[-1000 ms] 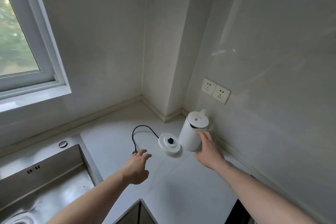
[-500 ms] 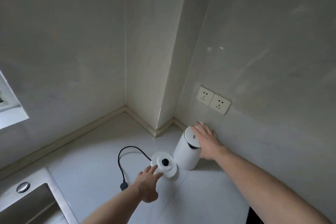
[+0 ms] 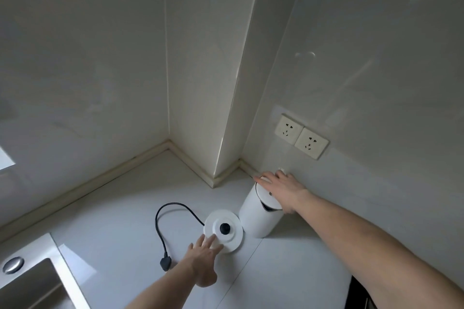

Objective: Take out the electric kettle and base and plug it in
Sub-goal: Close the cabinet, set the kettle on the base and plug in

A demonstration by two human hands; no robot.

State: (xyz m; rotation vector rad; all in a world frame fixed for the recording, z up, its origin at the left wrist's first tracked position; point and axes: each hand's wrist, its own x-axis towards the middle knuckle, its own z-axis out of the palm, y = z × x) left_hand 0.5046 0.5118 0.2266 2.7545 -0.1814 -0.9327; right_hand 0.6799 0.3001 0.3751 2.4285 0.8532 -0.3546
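A white electric kettle [image 3: 256,218] stands upright on the white counter, close to the right wall. My right hand [image 3: 281,188] lies over its lid, fingers curled around the top. Just left of the kettle sits the round white base [image 3: 229,222] with a black centre connector. My left hand [image 3: 203,258] touches the base's near rim with spread fingers. The black cord [image 3: 160,218] loops left from the base and ends in a black plug [image 3: 165,264] lying loose on the counter. Two white wall sockets [image 3: 301,136] are above the kettle.
A steel sink [image 3: 30,283] with a round metal fitting [image 3: 13,264] fills the lower left corner. A wall column juts out into the counter corner behind the kettle. A dark gap shows at the counter's lower right edge.
The view swung right, away from the window. My right hand went from the kettle's side onto its lid. My left hand reached forward and now touches the base.
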